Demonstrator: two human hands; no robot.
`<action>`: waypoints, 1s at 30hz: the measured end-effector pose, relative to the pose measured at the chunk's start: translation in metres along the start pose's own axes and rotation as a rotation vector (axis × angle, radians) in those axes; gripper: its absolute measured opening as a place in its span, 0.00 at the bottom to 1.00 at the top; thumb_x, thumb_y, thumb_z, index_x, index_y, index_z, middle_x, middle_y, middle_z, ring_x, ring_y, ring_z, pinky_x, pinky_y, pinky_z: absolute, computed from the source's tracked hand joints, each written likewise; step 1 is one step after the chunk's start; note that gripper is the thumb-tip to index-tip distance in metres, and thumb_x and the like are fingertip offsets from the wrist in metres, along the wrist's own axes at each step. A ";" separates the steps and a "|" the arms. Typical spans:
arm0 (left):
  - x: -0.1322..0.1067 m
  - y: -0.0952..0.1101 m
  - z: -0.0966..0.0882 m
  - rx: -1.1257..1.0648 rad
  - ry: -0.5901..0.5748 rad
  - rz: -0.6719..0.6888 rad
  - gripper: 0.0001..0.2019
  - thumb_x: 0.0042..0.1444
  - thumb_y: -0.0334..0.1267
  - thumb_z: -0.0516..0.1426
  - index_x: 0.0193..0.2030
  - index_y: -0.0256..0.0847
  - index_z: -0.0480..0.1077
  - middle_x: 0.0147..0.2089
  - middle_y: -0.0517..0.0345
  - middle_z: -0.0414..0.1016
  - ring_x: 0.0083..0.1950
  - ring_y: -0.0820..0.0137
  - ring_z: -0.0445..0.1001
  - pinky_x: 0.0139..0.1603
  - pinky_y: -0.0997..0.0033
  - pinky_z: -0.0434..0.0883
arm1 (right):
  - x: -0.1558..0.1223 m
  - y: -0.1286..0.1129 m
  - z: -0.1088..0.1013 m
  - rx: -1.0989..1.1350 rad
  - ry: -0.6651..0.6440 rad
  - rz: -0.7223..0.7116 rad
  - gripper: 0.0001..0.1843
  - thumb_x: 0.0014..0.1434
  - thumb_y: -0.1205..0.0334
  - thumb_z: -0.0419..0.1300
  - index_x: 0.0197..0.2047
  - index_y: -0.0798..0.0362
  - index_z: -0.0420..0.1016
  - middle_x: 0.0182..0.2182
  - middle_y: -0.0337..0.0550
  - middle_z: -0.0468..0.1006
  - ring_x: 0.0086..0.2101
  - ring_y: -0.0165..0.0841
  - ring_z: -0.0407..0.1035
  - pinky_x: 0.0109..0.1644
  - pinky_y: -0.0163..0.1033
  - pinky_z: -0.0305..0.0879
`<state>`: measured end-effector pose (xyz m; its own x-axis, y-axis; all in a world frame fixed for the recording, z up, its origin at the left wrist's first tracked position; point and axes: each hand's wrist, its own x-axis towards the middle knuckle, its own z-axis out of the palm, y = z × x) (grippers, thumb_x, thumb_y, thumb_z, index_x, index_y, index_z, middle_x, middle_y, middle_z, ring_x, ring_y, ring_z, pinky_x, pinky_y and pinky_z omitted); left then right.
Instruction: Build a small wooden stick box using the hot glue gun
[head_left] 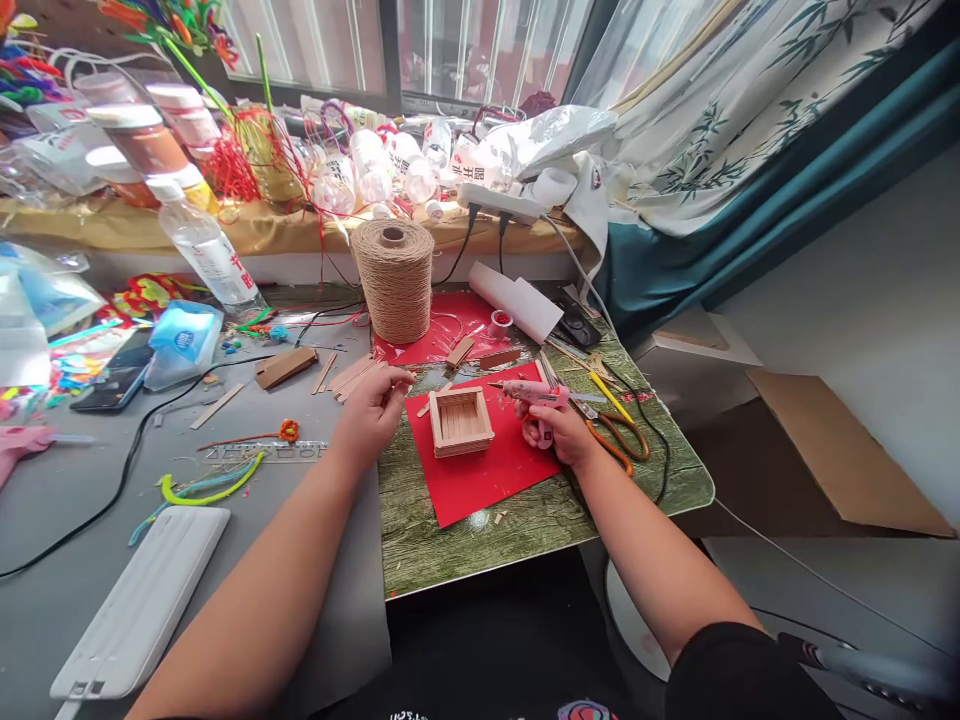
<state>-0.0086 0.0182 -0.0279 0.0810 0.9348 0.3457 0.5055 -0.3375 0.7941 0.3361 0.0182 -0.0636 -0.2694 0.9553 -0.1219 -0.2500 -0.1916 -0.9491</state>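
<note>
My right hand [559,432] is wrapped round the handle of a pink glue gun [534,390], its nozzle pointing left. Just left of the nozzle, a small open box of wooden craft sticks [463,424] rests on a red sheet [495,485]. My left hand [373,410] hovers left of the box, apart from it, its fingers curled and the thumb near the index finger. Whether anything small is pinched there, I cannot make out. Several loose craft sticks [349,378] lie behind my left hand. Scissors with orange handles [626,440] lie right of the glue gun.
A big spool of twine [394,285] stands behind the box. A plastic bottle [210,250] leans at the left, and a white power bank-like block [142,600] lies at the front left. Black cables [135,450] cross the grey table. A cardboard box [780,450] stands at the right.
</note>
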 end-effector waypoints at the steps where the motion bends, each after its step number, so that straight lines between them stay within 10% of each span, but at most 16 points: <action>1: -0.001 0.002 0.004 -0.043 -0.012 -0.012 0.12 0.71 0.46 0.53 0.50 0.45 0.75 0.48 0.53 0.80 0.49 0.63 0.78 0.54 0.60 0.75 | 0.002 0.003 -0.001 0.008 -0.004 -0.005 0.15 0.58 0.54 0.70 0.44 0.53 0.77 0.36 0.39 0.77 0.20 0.24 0.63 0.21 0.34 0.65; 10: -0.007 0.007 0.020 -0.131 -0.246 -0.005 0.34 0.54 0.50 0.70 0.66 0.45 0.69 0.58 0.47 0.75 0.52 0.60 0.77 0.53 0.57 0.78 | 0.006 0.007 -0.006 0.090 -0.004 -0.024 0.13 0.59 0.55 0.70 0.43 0.54 0.77 0.36 0.40 0.78 0.20 0.24 0.62 0.21 0.34 0.65; 25: -0.006 0.027 0.024 0.311 -0.341 0.223 0.26 0.61 0.52 0.64 0.65 0.52 0.72 0.64 0.48 0.71 0.68 0.50 0.67 0.71 0.44 0.64 | 0.009 0.010 -0.013 0.147 -0.031 -0.018 0.12 0.60 0.56 0.69 0.43 0.54 0.79 0.36 0.40 0.79 0.20 0.23 0.63 0.20 0.33 0.64; 30: -0.007 0.030 0.025 0.270 -0.373 0.234 0.39 0.57 0.52 0.67 0.73 0.50 0.61 0.71 0.46 0.67 0.73 0.48 0.64 0.75 0.43 0.61 | 0.009 0.009 -0.013 0.150 -0.025 -0.009 0.12 0.59 0.56 0.69 0.41 0.54 0.78 0.36 0.41 0.79 0.20 0.23 0.63 0.21 0.34 0.65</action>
<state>0.0277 0.0046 -0.0195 0.4947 0.8301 0.2573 0.6370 -0.5478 0.5423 0.3434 0.0277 -0.0769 -0.2895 0.9514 -0.1045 -0.3885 -0.2166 -0.8956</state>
